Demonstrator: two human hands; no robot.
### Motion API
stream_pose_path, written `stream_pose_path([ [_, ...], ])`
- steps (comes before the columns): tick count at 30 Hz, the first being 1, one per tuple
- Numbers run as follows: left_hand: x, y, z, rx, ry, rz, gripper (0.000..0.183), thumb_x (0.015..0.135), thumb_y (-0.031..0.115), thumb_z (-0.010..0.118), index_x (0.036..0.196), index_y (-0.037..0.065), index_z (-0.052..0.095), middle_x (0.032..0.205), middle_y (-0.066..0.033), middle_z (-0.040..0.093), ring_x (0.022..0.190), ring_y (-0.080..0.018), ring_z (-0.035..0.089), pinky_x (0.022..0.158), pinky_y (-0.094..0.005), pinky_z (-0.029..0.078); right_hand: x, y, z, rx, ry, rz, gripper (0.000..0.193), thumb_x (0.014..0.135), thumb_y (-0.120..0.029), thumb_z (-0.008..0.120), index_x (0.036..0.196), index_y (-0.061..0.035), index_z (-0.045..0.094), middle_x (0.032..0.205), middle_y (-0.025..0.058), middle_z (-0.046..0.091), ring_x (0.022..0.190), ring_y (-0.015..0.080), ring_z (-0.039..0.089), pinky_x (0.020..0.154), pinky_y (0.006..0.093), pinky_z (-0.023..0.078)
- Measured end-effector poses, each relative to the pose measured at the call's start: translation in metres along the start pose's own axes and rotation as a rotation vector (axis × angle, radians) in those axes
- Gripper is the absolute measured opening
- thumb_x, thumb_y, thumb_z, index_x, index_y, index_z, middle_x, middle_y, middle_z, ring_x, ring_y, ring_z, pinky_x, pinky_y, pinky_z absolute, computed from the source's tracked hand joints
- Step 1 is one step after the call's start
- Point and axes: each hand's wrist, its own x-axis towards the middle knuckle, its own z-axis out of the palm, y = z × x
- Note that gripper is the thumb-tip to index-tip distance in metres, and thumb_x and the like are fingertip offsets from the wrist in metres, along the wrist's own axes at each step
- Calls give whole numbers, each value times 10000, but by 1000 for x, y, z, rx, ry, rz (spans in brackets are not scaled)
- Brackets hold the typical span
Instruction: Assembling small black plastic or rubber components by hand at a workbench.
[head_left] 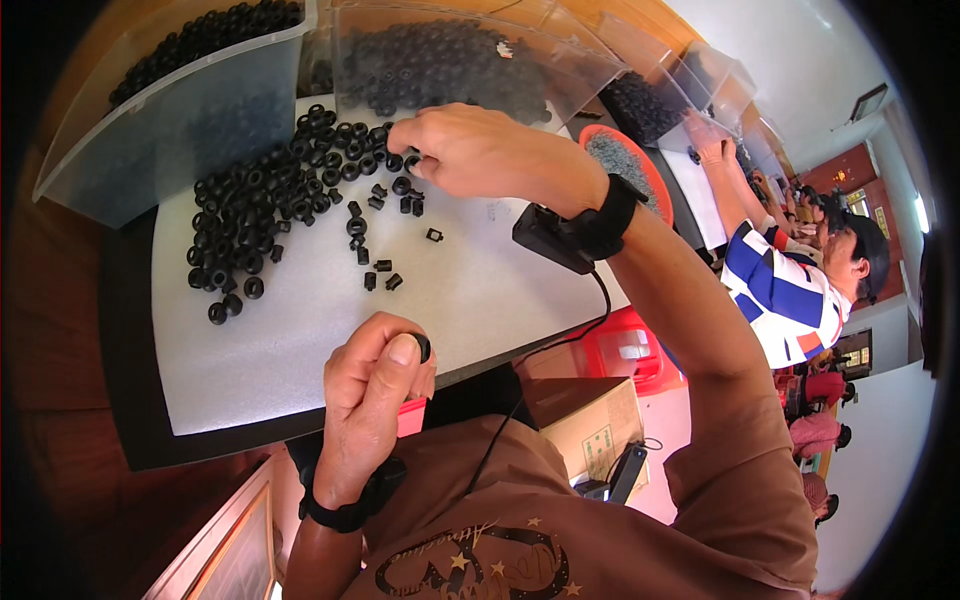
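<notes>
Near the front edge of the white-topped table, my left hand is closed, thumb on top, around a small round black part. Most of that part is hidden by the fingers. My right hand reaches to the far side, its fingers curled together at the edge of a loose pile of black ring-shaped parts. A black piece shows between its fingertips, too covered to tell its kind. Closer to me lie several small black block-like pieces, one of them apart with a pale opening.
Clear plastic bins full of black parts stand at the far left and at the back. Right of them is an orange-red basin of grey bits. A cardboard box sits below the table; a co-worker works at the right.
</notes>
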Motion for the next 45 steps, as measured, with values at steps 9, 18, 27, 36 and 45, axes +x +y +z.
stream_pose_path([
  [9, 1, 3, 0, -60, 7, -7, 304, 998, 267, 430, 889, -7, 507, 666, -22, 467, 601, -102, 436, 568, -258, 398, -5, -3, -2, -54, -9, -40, 227, 823, -70, 527, 1036, -36, 596, 974, 152, 600, 951, 356, 567, 789, 446, 455],
  [18, 5, 2, -2, -99, 2, -9, 351, 1006, 319, 399, 976, -13, 510, 698, -36, 464, 678, -133, 460, 647, -273, 401, -18, 8, 0, 11, 96, -113, 177, 823, -41, 527, 980, -21, 606, 962, 132, 609, 860, 330, 597, 723, 407, 473],
  [27, 2, 0, -2, -80, 15, 1, 349, 1000, 315, 417, 980, -18, 516, 708, -38, 476, 670, -131, 470, 637, -272, 406, -48, 25, -6, 4, 59, 0, 88, 745, -23, 516, 799, -40, 584, 731, 165, 591, 752, 380, 577, 642, 436, 453],
  [36, 0, 3, 1, -18, 20, -32, 304, 995, 270, 429, 947, -14, 528, 691, -26, 487, 660, -107, 468, 634, -259, 414, -14, -9, 2, 103, 164, -261, 156, 812, -30, 525, 952, -31, 593, 851, 162, 607, 781, 351, 587, 666, 424, 453],
  [45, 1, 3, 0, -46, 23, -15, 312, 998, 264, 412, 930, -17, 528, 678, -24, 473, 653, -113, 467, 626, -264, 416, 17, -30, 17, 24, 119, -272, 160, 710, -21, 541, 860, -4, 592, 800, 179, 594, 826, 384, 594, 684, 444, 482],
])
